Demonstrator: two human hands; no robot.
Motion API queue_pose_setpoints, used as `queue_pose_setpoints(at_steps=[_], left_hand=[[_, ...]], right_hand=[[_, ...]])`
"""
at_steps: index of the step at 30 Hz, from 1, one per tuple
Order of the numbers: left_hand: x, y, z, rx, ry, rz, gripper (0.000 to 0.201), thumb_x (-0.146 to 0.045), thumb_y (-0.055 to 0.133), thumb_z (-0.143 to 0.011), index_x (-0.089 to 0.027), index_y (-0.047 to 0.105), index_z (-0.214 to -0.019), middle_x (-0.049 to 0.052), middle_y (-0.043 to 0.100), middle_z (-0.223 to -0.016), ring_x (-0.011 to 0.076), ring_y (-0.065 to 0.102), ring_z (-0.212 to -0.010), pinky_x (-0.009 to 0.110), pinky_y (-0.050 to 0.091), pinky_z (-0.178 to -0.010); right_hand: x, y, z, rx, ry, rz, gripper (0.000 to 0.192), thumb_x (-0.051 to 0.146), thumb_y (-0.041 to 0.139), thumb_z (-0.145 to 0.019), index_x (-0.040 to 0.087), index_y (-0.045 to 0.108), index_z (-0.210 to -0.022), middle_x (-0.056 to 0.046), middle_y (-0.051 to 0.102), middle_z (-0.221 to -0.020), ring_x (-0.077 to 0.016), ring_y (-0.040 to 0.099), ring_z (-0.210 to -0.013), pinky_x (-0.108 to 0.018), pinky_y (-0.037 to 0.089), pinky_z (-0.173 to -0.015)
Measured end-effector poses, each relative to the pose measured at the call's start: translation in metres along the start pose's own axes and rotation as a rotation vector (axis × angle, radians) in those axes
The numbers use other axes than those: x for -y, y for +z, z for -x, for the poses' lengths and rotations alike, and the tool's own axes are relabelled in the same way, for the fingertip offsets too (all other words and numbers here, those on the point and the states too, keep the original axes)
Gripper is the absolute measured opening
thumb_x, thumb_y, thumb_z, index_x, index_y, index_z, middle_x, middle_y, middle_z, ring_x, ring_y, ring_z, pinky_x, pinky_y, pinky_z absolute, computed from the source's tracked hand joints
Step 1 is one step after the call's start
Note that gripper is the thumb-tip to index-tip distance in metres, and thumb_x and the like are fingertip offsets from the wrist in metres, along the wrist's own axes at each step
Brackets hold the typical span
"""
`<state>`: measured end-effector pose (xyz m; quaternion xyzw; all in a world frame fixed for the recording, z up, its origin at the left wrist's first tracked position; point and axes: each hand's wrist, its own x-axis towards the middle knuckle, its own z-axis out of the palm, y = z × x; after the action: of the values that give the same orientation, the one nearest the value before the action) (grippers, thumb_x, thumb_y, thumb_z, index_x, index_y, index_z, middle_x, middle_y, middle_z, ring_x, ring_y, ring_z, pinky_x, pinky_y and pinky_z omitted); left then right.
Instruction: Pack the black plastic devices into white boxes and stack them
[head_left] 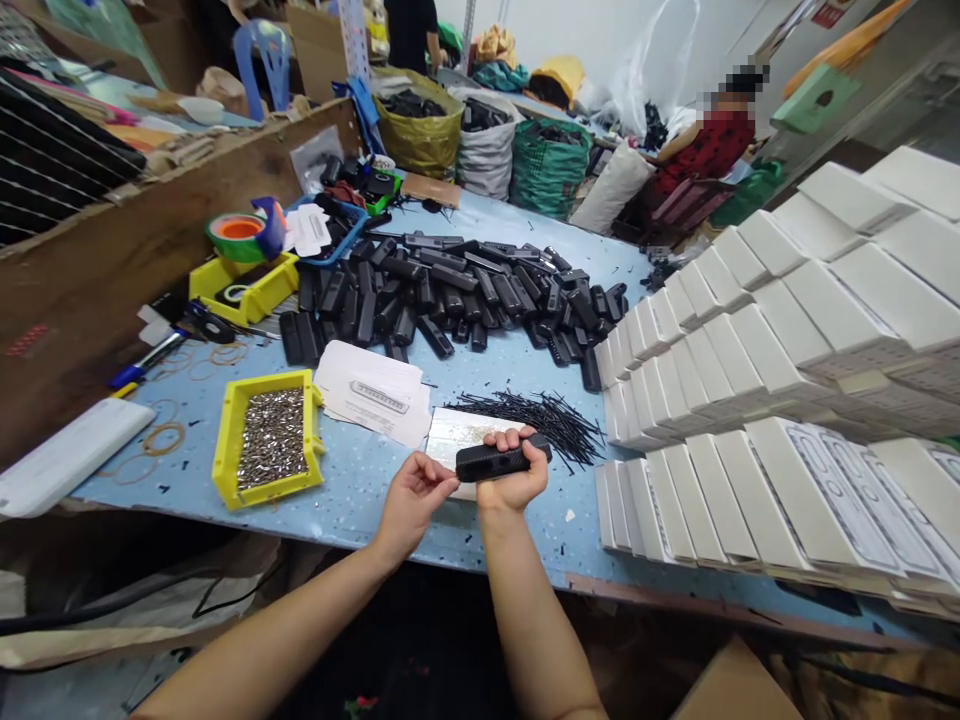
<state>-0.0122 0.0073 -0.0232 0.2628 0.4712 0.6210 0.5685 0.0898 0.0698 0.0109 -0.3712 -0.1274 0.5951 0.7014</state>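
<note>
My right hand [517, 484] is wrapped around a black oblong plastic casing [487, 462] with a ribbed surface, held level above the table's front part. Thumb and fingertips of my left hand [417, 494] are pinched together at the casing's left end; whatever is between them is too small to make out. Under the hands lies a pale flat block [450, 428]. Thin black sticks [544, 420] are heaped just behind the casing. To the left, a yellow bin [221, 475] contains many small shiny metal parts [271, 435].
Many similar black casings [450, 285] are piled across the table's middle. Printed paper sheets [375, 390] lie before them. Stacked white boxes [757, 350] wall off the right side. A wooden board [150, 240] bounds the left. Full sacks [551, 165] and a seated person [701, 150] are behind.
</note>
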Motion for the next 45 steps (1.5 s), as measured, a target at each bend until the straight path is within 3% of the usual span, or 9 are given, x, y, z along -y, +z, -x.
queue_pose_setpoints(at_steps=[4, 11, 21, 26, 30, 33, 36, 40, 45], left_hand=[[-0.001, 0.002, -0.002, -0.045, 0.038, 0.007, 0.035, -0.026, 0.078, -0.067, -0.019, 0.044, -0.073, -0.002, 0.063, -0.074, 0.0112, 0.06, -0.073, 0.025, 0.047, -0.074], [-0.013, -0.001, -0.01, 0.055, -0.029, -0.044, 0.038, -0.025, 0.082, -0.06, -0.018, 0.046, -0.073, -0.003, 0.061, -0.069, 0.0096, 0.058, -0.069, 0.022, 0.047, -0.07], [0.002, -0.001, 0.001, -0.028, 0.04, -0.174, 0.038, -0.035, 0.08, -0.062, -0.019, 0.045, -0.066, 0.0, 0.063, -0.069, 0.0154, 0.064, -0.071, 0.029, 0.051, -0.072], [0.017, -0.005, 0.006, -0.053, 0.18, -0.26, 0.03, -0.032, 0.073, -0.073, -0.02, 0.047, -0.065, 0.002, 0.065, -0.071, 0.0162, 0.065, -0.074, 0.029, 0.052, -0.073], [0.017, -0.012, 0.004, 0.02, 0.213, -0.344, 0.018, -0.029, 0.068, -0.077, -0.019, 0.054, -0.076, 0.003, 0.064, -0.079, 0.0162, 0.064, -0.077, 0.029, 0.052, -0.074], [0.005, -0.02, 0.002, 0.202, 0.155, -0.474, 0.02, -0.027, 0.065, -0.079, -0.02, 0.058, -0.096, 0.006, 0.064, -0.093, 0.0166, 0.063, -0.082, 0.029, 0.052, -0.073], [-0.01, -0.027, 0.004, 0.369, 0.188, -0.706, 0.01, -0.027, 0.055, -0.086, -0.019, 0.061, -0.088, 0.005, 0.064, -0.084, 0.0164, 0.06, -0.078, 0.028, 0.048, -0.072], [-0.025, -0.031, 0.008, 0.377, 0.28, -0.832, 0.023, -0.026, 0.045, -0.094, -0.019, 0.062, -0.081, 0.004, 0.066, -0.078, 0.0155, 0.06, -0.075, 0.025, 0.046, -0.071], [-0.016, -0.03, 0.014, 0.333, 0.575, -0.993, 0.018, -0.017, 0.047, -0.091, -0.019, 0.064, -0.085, 0.006, 0.067, -0.076, 0.0168, 0.062, -0.072, 0.025, 0.047, -0.067]], right_hand=[[0.005, -0.002, -0.002, 0.009, -0.073, 0.03, 0.036, 0.037, 0.045, -0.061, 0.017, 0.027, -0.085, 0.006, 0.031, -0.062, -0.0012, 0.038, -0.055, -0.019, 0.042, -0.062], [0.009, 0.001, 0.001, 0.065, -0.053, 0.049, 0.038, 0.037, 0.047, -0.061, 0.017, 0.028, -0.086, 0.006, 0.032, -0.063, -0.0012, 0.04, -0.055, -0.02, 0.044, -0.063], [-0.007, -0.011, -0.001, -0.009, 0.007, 0.055, 0.038, 0.038, 0.048, -0.061, 0.016, 0.027, -0.084, 0.007, 0.032, -0.061, -0.0005, 0.039, -0.054, -0.018, 0.044, -0.06], [-0.019, -0.024, -0.01, -0.069, 0.089, 0.034, 0.04, 0.039, 0.05, -0.06, 0.015, 0.025, -0.079, 0.007, 0.03, -0.06, 0.0003, 0.036, -0.052, -0.017, 0.043, -0.058], [-0.018, -0.026, -0.007, -0.072, 0.087, 0.035, 0.039, 0.037, 0.051, -0.059, 0.015, 0.025, -0.079, 0.007, 0.03, -0.058, -0.0002, 0.037, -0.051, -0.017, 0.043, -0.057], [-0.012, -0.02, 0.004, -0.034, 0.008, 0.019, 0.036, 0.035, 0.051, -0.062, 0.016, 0.028, -0.082, 0.007, 0.033, -0.061, -0.0014, 0.041, -0.053, -0.019, 0.045, -0.06], [-0.006, -0.013, 0.012, 0.038, 0.016, 0.002, 0.033, 0.033, 0.05, -0.063, 0.016, 0.03, -0.084, 0.006, 0.035, -0.062, -0.0022, 0.043, -0.054, -0.021, 0.045, -0.061], [-0.005, -0.006, 0.015, 0.047, 0.082, -0.029, 0.033, 0.031, 0.051, -0.061, 0.017, 0.033, -0.085, 0.006, 0.034, -0.062, -0.0027, 0.042, -0.053, -0.021, 0.044, -0.059], [-0.01, -0.009, 0.02, 0.036, 0.033, -0.014, 0.034, 0.031, 0.051, -0.061, 0.016, 0.031, -0.085, 0.007, 0.034, -0.061, -0.0017, 0.043, -0.052, -0.019, 0.043, -0.058]])
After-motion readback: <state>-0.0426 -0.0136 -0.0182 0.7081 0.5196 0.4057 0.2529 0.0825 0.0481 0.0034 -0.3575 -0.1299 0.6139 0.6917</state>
